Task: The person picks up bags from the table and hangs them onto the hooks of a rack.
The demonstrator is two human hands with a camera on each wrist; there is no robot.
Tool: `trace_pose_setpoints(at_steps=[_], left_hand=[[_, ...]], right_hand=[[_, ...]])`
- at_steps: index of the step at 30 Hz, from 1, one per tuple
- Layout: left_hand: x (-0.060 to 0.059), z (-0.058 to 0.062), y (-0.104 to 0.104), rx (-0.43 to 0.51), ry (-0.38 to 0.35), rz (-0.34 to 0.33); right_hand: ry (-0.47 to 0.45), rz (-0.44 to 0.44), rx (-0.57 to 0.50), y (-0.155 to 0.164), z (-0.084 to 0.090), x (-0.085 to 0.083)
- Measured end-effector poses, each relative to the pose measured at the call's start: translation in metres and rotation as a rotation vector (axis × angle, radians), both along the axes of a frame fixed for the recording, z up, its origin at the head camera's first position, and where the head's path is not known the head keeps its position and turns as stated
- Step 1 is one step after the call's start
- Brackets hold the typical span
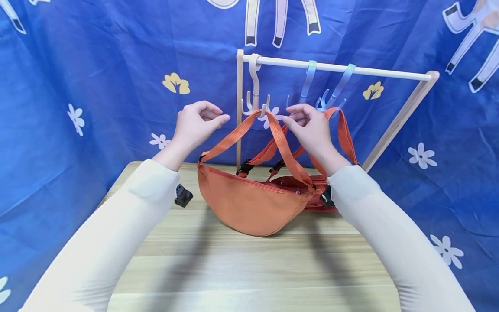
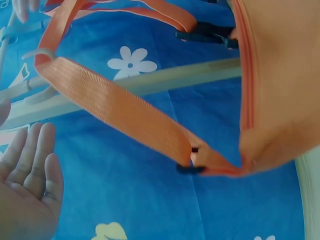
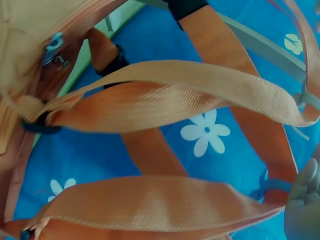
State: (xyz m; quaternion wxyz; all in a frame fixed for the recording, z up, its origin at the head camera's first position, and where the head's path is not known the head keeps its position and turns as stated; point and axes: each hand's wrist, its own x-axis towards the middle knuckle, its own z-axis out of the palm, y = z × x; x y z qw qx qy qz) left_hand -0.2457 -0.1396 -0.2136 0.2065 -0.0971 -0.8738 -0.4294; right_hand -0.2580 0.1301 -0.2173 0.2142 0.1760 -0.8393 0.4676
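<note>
An orange waist bag (image 1: 253, 203) hangs by its strap (image 1: 230, 136) from a beige hook (image 1: 255, 86) on the rail. To the left of that hook, my left hand (image 1: 199, 121) is raised, fingers loosely bent, thumb apart from them, holding nothing. In the left wrist view its palm (image 2: 30, 185) shows beside the strap. My right hand (image 1: 309, 128) hovers right of the strap in much the same pose, also holding nothing. Behind the front bag, darker orange-red bags (image 1: 319, 199) hang with their straps on blue hooks (image 1: 344, 82).
A white rail (image 1: 370, 73) with wooden side posts (image 1: 401, 117) stands at the back of a wooden table (image 1: 249, 273). A blue patterned cloth (image 1: 124, 86) surrounds it. A black wrist-worn piece (image 1: 183, 196) shows beside the left sleeve.
</note>
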Motion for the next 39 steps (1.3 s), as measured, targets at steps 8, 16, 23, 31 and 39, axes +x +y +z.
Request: trace_pose_setpoints(at_steps=[8,16,23,31,39], left_hand=[[0.017,-0.005,-0.019,-0.034,0.005,0.033],[0.033,-0.017,-0.038,-0.050,-0.006,0.067],[0.046,-0.026,-0.051,-0.072,-0.021,0.118],[0.068,-0.028,-0.059,-0.107,-0.001,0.153],[0.084,-0.038,-0.066,-0.132,0.019,0.171]], right_hand=[[0.006,-0.038,0.067,0.021,-0.006,0.013],[-0.011,-0.101,0.098,0.042,-0.016,0.024],[0.013,-0.135,0.140,0.054,-0.026,0.034],[0.054,-0.171,0.127,0.062,-0.038,0.048],[0.110,-0.194,0.173,0.066,-0.052,0.058]])
